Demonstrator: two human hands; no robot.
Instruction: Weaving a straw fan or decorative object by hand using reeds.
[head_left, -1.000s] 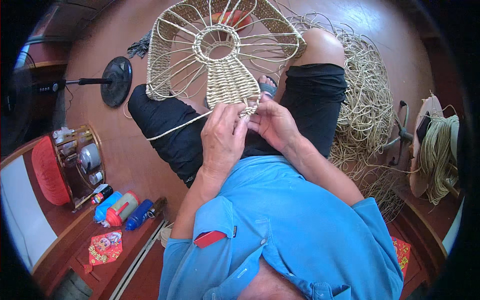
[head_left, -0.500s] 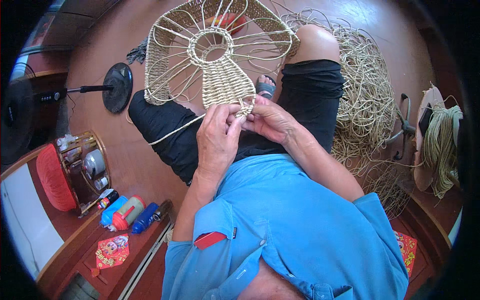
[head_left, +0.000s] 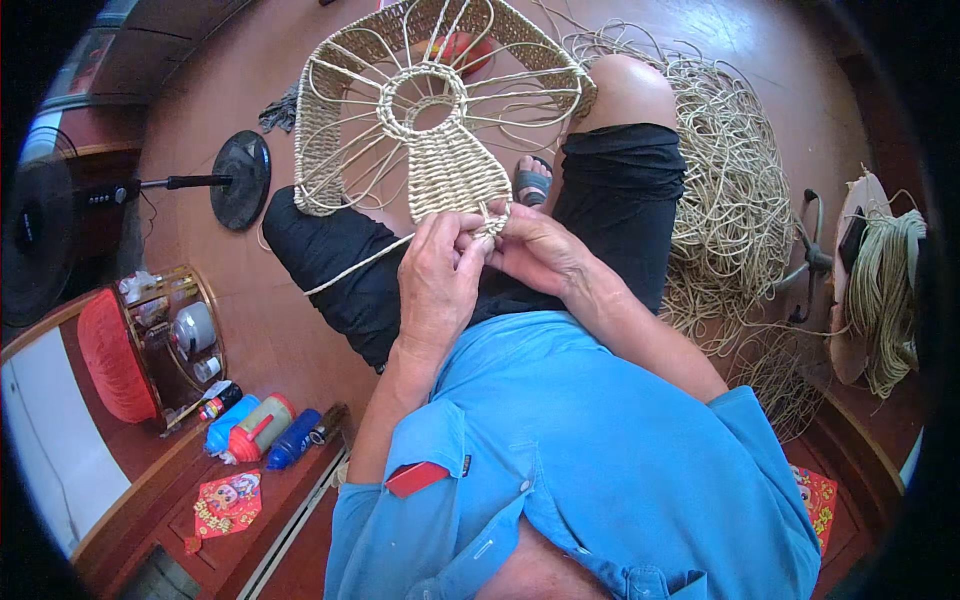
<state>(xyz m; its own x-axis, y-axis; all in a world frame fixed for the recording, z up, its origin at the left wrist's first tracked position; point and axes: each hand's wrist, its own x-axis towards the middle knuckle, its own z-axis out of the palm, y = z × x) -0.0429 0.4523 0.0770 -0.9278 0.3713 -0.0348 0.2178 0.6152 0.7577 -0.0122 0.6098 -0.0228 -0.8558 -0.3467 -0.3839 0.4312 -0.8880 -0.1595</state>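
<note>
While a tan woven piece spreads out ahead of the lap, its near edge is pinched from left and right

Where the person sits in a blue shirt and black trousers, I see two hands meeting just beyond the waist. The left hand has its grip clamped on the near edge of the woven piece, thumb and fingers together; the right hand pinches the same edge from the right, its fingertips partly hidden. A single cord runs leftward from the left hand, across the left thigh.

On the far side, the dense weave narrows into a round ring, from which spokes fan out to a woven wall at the rim. The wall's left corner is at the left knee; whether it rests there, I cannot tell. A tangled heap of cord covers the floor on the right, with a reel beyond it, and a round black base stands far left.
</note>
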